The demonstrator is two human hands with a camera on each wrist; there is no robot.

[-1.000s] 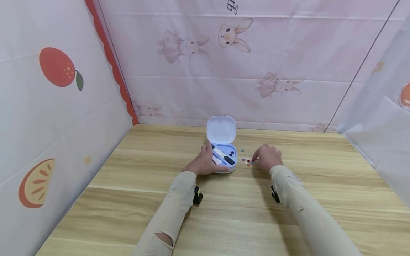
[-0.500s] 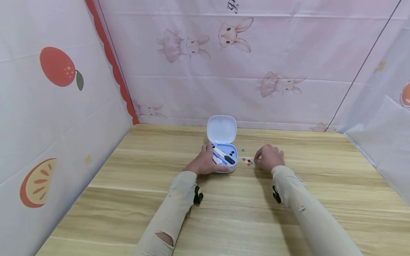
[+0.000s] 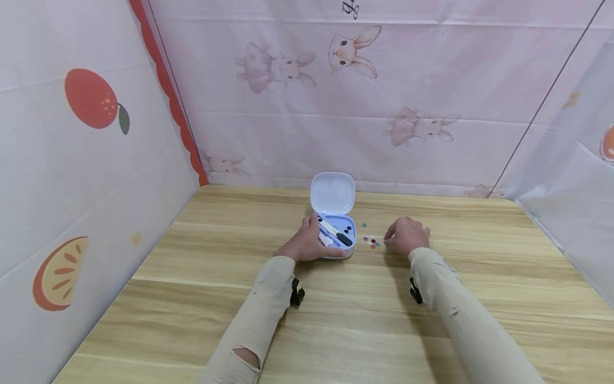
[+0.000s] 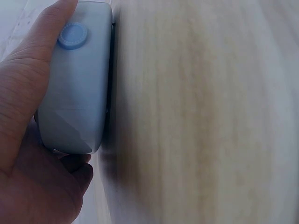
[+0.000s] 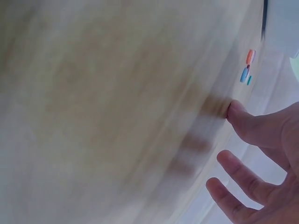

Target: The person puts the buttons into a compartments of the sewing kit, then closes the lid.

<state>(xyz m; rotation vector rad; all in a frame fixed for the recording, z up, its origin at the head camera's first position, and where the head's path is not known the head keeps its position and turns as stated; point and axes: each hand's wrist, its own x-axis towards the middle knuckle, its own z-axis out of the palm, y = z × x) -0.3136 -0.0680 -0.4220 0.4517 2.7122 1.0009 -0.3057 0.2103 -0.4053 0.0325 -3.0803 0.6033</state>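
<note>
A small pale-blue sewing kit box (image 3: 354, 246) stands on the table with its lid (image 3: 332, 193) raised. My left hand (image 3: 307, 241) grips its left and front sides. In the left wrist view, the thumb lies along the box wall (image 4: 77, 88) beside a round blue catch (image 4: 73, 35). Inside lie a white tool with a black end (image 3: 344, 239) and dark buttons (image 3: 347, 230). Several coloured buttons (image 3: 372, 241) lie right of the box. My right hand (image 3: 408, 236) is just right of them, thumb tip low at the tabletop; whether its fingertips pinch anything is hidden.
A lone teal button (image 3: 364, 225) lies behind the others. The wood-grain table (image 3: 345, 320) ends at a pink rabbit-print backdrop (image 3: 288, 133), with printed sheets at both sides. Both wrists wear black straps (image 3: 297, 292).
My right hand has drawn slightly rightward, away from the coloured buttons, leaving more of them in sight. The left hand stays on the sewing kit box, and the view shifts slightly.
</note>
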